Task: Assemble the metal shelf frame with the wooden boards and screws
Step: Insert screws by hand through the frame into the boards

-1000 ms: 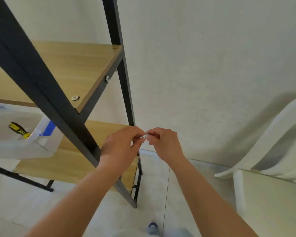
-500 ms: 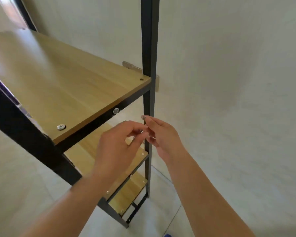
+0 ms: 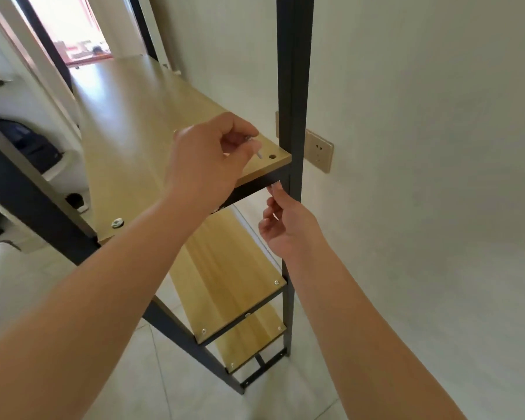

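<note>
Left hand (image 3: 208, 163) pinches a small silver screw (image 3: 259, 153) between thumb and fingers, tip angled down just beside the open hole (image 3: 272, 157) in the corner of the top light wooden board (image 3: 152, 131). Right hand (image 3: 288, 225) reaches up under that corner by the black metal upright (image 3: 294, 86), fingers loosely curled; cannot tell if it holds anything. Lower wooden boards (image 3: 225, 268) already carry screws.

The post (image 3: 294, 71) beside my right hand (image 3: 288, 228) is matt black painted metal. The top board (image 3: 140, 131) is pale wood-grain with a smooth, slightly glossy face that catches the light. The screw (image 3: 259, 153) in my left hand (image 3: 206, 165) is shiny bare metal, like the bolt head (image 3: 117, 222) at the near corner. The wall (image 3: 422, 147) looks matt and faintly rough; the floor (image 3: 152, 395) tiles are smooth.
</note>
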